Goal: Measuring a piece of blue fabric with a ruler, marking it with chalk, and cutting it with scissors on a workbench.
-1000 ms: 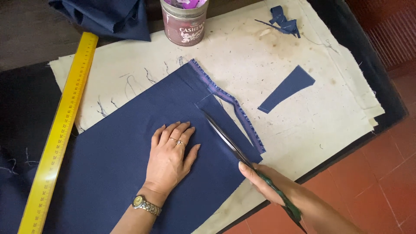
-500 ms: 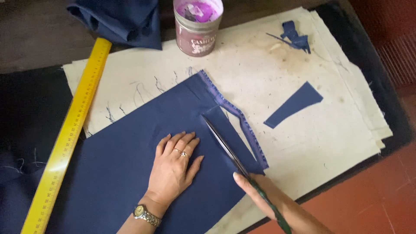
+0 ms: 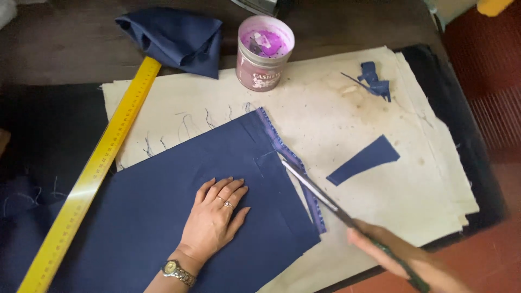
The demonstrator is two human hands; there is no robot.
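Navy fabric [image 3: 163, 201] spread on paper-covered counter [image 3: 336, 119], pressed flat by open left hand [image 3: 214, 220], scissors [image 3: 325, 201] gripped in right hand [image 3: 396, 255], blades at the fabric's edge, yellow ruler [image 3: 92, 173] alongside.

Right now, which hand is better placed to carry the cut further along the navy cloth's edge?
Right. The right hand holds the scissors, tips at the cloth's edge; the left hand lies flat on the navy cloth.

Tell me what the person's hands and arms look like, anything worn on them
Both arms are bare, with no sleeves in view. The left hand wears a ring on one finger, maybe a second beside it, and a metal-banded wristwatch with a round face. The right hand is motion-blurred; nothing worn shows on it.
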